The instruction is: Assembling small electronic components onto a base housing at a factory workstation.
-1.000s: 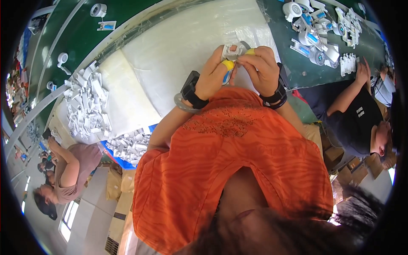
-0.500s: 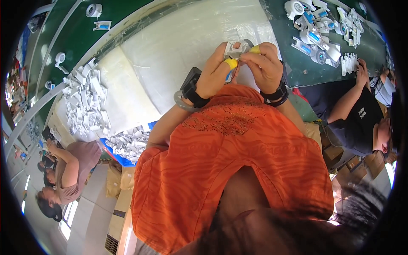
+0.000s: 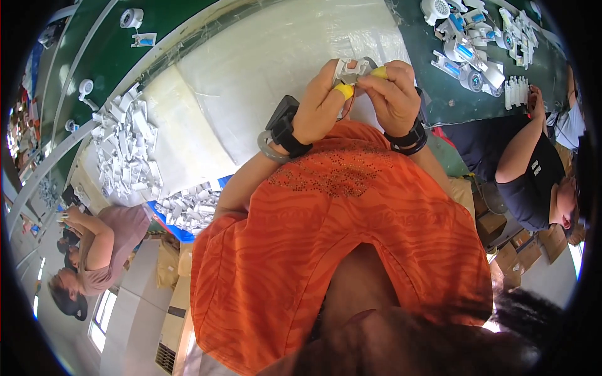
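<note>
A hand could cross the middle of the white cover [image 3: 251, 72]. White pieces [image 3: 127, 150] crowd its left edge; the left hand [image 3: 318, 106] and right hand [image 3: 396, 97] fill its near right corner.

Smooth plastic part [image 3: 345, 73], glossy sheeting [image 3: 263, 81]

Our table [image 3: 439, 100] is green; we've got a whitish plastic sheet [image 3: 276, 62] over its mid part, w/ a yellower sheet [image 3: 191, 119] on the L side. At the L end we see a big loose heap of white pcs [image 3: 128, 150]. R end, on bare green: a jumbled pile of fan units [image 3: 471, 81], some w/ blue bits, & a row of white brackets [image 3: 517, 92] nr the near edge. Past the far L edge, we spot another green surface [image 3: 103, 59] w/ a round white fan head [image 3: 131, 18].
</note>
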{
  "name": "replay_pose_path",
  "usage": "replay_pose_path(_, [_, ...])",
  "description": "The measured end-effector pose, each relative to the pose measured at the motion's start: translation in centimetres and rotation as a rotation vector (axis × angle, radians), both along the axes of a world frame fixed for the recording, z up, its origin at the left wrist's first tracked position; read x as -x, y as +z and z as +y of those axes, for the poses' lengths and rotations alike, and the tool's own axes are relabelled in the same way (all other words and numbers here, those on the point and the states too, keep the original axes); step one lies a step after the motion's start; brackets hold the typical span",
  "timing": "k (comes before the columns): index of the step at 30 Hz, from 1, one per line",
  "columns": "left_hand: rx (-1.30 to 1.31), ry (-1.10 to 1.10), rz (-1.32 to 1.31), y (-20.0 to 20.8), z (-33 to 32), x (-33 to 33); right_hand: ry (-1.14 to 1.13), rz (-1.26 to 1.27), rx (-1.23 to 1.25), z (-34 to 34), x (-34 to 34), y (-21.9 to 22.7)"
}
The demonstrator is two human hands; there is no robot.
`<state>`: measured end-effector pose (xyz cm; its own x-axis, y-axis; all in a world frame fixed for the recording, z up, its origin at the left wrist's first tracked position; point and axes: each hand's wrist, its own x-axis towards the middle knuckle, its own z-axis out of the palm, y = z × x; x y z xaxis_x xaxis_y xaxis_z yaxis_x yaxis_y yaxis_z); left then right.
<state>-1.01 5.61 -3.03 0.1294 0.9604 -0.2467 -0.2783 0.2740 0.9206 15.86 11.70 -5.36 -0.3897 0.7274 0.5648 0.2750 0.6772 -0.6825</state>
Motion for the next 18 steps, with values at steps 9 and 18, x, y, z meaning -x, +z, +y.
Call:
replay_pose_path(9, [-0.059,0.040,0.016,-0.5,0.2,0.3,-0.020,-0.018,0.050,0.3,0.6,0.5])
replay_pose_path(18, [-0.108,0.078,0.173,-1.2,-0.1,0.0,-0.014,-0.006,0.038,0.5,0.6,0.2])
